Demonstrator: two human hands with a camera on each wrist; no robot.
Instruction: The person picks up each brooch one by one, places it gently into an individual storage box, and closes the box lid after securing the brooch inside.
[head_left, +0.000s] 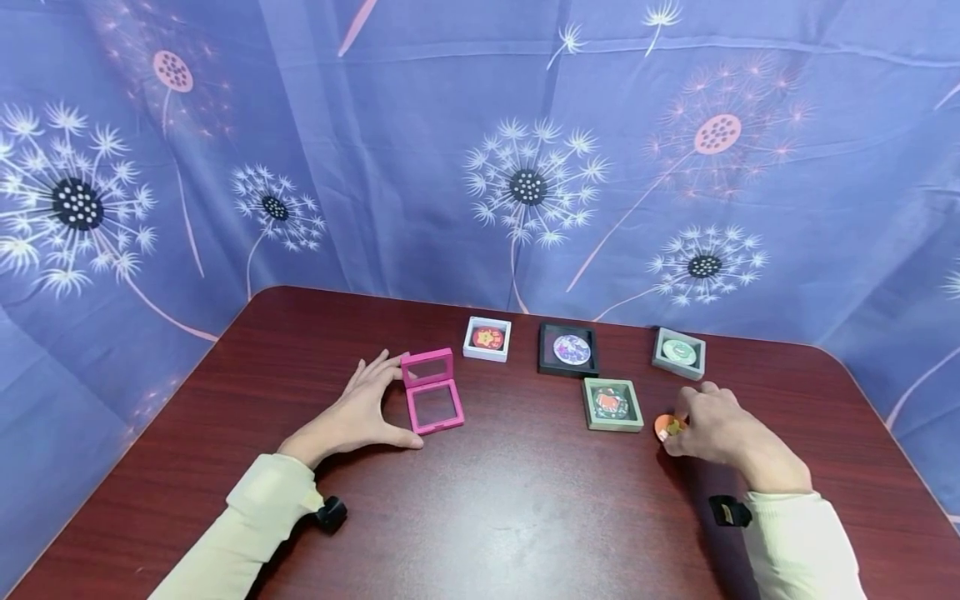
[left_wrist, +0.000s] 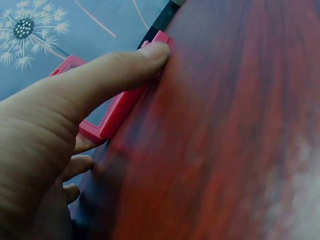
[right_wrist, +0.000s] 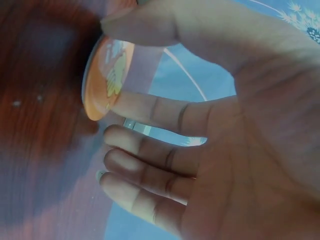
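A pink square display case (head_left: 431, 384) with clear film windows stands with its lid raised at the left of the table. My left hand (head_left: 360, 414) grips its left side, thumb along the front edge and index finger by the lid. In the left wrist view the thumb (left_wrist: 125, 67) lies over the pink case (left_wrist: 119, 114). On the right, my right hand (head_left: 712, 427) pinches a round orange badge (head_left: 664, 427) between thumb and index finger. The right wrist view shows the badge (right_wrist: 97, 95) tilted near the tabletop, a yellow figure on its face, other fingers extended.
Along the back of the dark red wooden table (head_left: 525, 500) sit a white case (head_left: 487, 354), a black case (head_left: 568, 368), a green case (head_left: 614, 425) and a grey case (head_left: 701, 358), each with a round badge inside. A blue dandelion-print cloth (head_left: 420, 167) hangs behind.
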